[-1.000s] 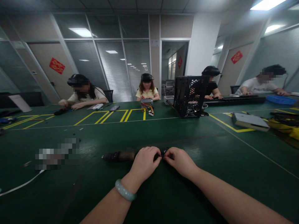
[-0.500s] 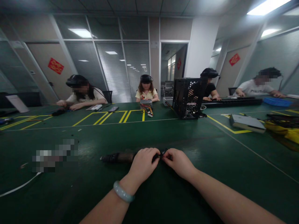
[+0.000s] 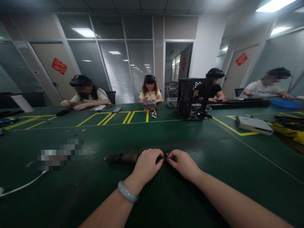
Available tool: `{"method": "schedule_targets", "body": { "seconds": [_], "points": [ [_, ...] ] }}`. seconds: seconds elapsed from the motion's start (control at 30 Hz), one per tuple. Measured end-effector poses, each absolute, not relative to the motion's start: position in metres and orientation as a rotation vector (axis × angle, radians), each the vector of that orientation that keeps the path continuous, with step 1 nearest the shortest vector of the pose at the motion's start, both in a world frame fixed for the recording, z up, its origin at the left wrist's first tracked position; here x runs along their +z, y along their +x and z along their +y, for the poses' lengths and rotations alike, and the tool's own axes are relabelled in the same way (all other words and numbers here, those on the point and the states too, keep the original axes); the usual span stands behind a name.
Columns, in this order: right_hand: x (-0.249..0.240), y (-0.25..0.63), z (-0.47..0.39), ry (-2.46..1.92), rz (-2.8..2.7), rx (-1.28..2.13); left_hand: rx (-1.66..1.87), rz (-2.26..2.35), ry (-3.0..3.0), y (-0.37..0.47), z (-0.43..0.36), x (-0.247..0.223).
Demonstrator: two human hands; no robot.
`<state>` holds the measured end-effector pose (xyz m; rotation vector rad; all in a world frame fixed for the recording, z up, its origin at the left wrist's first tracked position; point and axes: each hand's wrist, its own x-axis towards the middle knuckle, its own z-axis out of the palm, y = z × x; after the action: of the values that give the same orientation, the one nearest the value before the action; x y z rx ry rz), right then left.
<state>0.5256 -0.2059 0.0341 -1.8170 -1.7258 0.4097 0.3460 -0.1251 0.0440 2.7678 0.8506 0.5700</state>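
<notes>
A long dark cylindrical piece [image 3: 128,158] lies on the green table; its left end is black and ribbed, narrowing to a small tip, and its middle is brownish. My left hand [image 3: 149,161] is closed over the right part of it, with a pale bangle [image 3: 128,191] on the wrist. Close beside it, my right hand [image 3: 184,163] pinches at the far right end, where small dark bits show between the two hands. The fingers cover most of that end, so its details are hidden.
A blurred-out item [image 3: 59,154] with a white cable [image 3: 22,189] lies at left. Across the table stand a black computer case [image 3: 193,99] and a power supply with loose wires [image 3: 150,107]. A flat grey box [image 3: 254,125] and yellow-black items [image 3: 289,129] lie right. Several people sit opposite.
The whole view has shifted slightly, so things appear a little further right. Both hands keep nearly the same hold at the right end of the cylindrical piece.
</notes>
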Motion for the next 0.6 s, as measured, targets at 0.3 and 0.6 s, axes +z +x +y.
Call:
{"method": "schedule_targets", "body": {
  "seconds": [0.3, 0.6],
  "points": [
    [0.0333, 0.5262, -0.2052, -1.801, -1.727, 0.415, 0.560, 0.817, 2.791, 0.3454, -0.1252, 0.0443],
    [0.0316, 0.5269, -0.2040, -1.796, -1.731, 0.373, 0.622, 0.796, 2.792, 0.3457, -0.1249, 0.0426]
  ]
}}
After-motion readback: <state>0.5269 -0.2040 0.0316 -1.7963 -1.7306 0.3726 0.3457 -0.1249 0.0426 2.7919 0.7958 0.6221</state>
